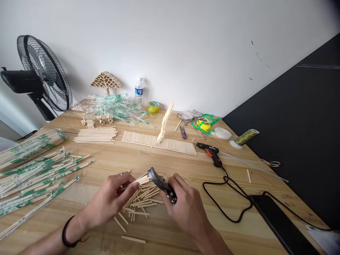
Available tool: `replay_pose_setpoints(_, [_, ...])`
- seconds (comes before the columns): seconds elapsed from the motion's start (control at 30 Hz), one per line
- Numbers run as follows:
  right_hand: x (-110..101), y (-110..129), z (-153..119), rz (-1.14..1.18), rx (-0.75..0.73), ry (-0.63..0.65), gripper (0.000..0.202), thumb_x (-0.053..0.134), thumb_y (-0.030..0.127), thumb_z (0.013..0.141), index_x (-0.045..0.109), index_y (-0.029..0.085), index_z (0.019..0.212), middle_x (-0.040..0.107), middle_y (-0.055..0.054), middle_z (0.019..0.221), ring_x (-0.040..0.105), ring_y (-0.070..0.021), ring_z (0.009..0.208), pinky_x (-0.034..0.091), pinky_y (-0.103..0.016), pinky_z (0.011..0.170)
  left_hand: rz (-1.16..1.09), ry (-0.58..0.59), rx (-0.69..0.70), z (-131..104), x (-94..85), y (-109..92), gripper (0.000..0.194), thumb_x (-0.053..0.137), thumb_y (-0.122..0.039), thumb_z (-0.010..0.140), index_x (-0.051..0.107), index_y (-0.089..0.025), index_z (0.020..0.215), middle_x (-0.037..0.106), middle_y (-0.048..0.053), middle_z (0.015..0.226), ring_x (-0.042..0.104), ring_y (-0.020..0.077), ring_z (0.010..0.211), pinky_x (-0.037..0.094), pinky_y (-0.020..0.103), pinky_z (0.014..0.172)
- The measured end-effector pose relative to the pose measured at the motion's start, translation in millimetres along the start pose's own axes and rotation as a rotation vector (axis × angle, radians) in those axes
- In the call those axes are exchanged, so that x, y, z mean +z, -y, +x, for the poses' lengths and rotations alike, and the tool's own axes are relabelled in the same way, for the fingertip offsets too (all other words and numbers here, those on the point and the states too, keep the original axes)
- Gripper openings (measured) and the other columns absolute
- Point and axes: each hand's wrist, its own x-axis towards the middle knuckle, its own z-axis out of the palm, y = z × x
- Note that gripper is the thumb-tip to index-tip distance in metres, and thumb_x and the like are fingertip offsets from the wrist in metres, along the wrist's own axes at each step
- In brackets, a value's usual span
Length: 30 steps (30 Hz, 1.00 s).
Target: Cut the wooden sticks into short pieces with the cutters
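Note:
My left hand is closed around a small bundle of thin wooden chopsticks. In my right hand is a hand cutter with a grey curved head and black handles. The cutter's head meets the right end of the bundle; whether its blade touches the wood is hidden. Below both hands, several short cut pieces of chopstick lie in a loose pile on the wooden table. Beyond the hands, a flat panel of sticks carries a slanting stick structure.
Wrapped chopsticks spread on the left, with loose ones behind. A glue gun trails its cord to a black box. At the back are empty wrappers, a bottle, tape and a fan.

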Motion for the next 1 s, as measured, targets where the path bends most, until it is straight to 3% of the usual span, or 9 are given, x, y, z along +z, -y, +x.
replay_pose_setpoints(1.0, [0.0, 4.0, -1.3, 0.008, -0.01, -0.004, 0.014, 0.056, 0.02, 0.093, 0.056, 0.021, 0.079, 0.059, -0.001, 0.077, 0.053, -0.013, 0.055, 0.036, -0.026, 0.054, 0.036, -0.037, 0.082, 0.8, 0.8, -3.1, 0.037, 0.05, -0.039, 0.106, 0.061, -0.017, 0.078, 0.053, -0.002, 0.065, 0.044, 0.01, 0.058, 0.035, 0.021, 0.053])
